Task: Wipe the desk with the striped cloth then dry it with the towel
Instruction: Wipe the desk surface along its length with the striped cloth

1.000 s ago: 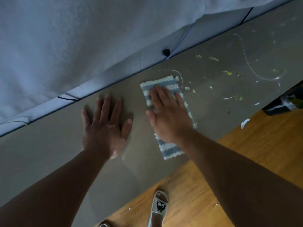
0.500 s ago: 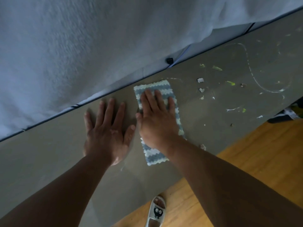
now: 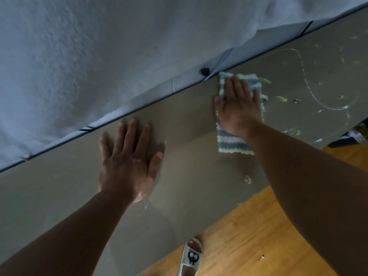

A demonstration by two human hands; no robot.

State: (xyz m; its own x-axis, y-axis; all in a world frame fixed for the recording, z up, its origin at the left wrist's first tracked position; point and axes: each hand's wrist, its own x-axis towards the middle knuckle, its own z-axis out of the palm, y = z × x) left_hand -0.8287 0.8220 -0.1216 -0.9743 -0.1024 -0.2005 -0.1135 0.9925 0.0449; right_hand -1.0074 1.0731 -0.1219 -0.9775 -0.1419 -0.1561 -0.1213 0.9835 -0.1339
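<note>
With the right hand [image 3: 239,108] pressed flat, fingers straight, on the striped cloth [image 3: 233,144] at the desk's [image 3: 199,186] far edge (left hand [image 3: 127,162] also flat, gripping nothing), sweep firmly through the green smears [image 3: 280,99] beside it, overlapping passes.

Grey-brown flat desk top [image 3: 199,176]: a blue-and-white striped knit cloth [image 3: 233,142] lies flat on it, reaching up to the far edge. The left hand [image 3: 127,162] is spread palm-down on bare surface, apart from the cloth on its left. Right of the cloth are yellow-green smears [image 3: 281,99], a thin white curved residue line [image 3: 310,90] and white flecks; one small pale crumb [image 3: 247,179] sits near the front edge.
</note>
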